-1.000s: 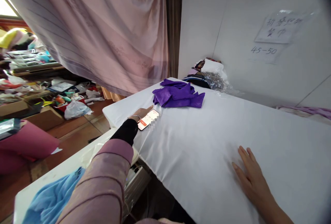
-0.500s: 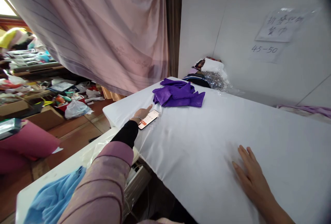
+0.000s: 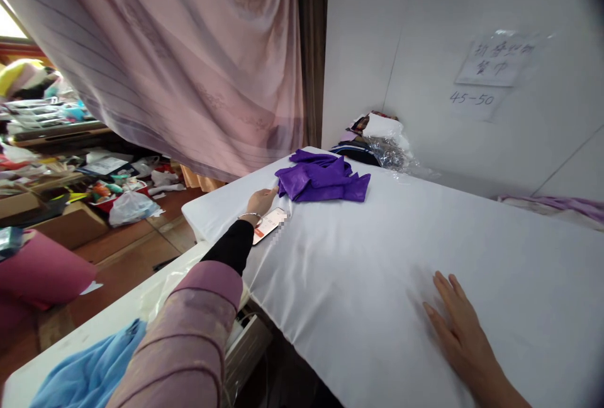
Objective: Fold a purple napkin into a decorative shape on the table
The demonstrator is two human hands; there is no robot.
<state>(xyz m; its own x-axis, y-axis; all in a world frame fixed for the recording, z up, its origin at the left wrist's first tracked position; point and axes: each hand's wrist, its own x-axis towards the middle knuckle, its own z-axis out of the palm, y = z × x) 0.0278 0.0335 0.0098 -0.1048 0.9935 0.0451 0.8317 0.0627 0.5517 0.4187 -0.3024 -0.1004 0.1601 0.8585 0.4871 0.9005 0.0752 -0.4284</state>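
Note:
A crumpled purple cloth lies on the white-covered table near its far left corner. My left hand reaches to the cloth's near left edge, thumb and fingers closed together there; whether cloth is between them is too small to tell. Just beside that hand, a phone with a lit screen lies on the table. My right hand is over the near right part of the white cover, fingers apart and holding nothing.
A blue cloth lies on a lower white table at left. Folded fabrics and clear plastic stand by the wall. A pink curtain hangs behind; boxes and bags clutter the floor at left.
My left hand has moved from beside the phone up to the purple cloth's edge, and its fingers have come together. My right hand stays almost where it was. The view has shifted slightly.

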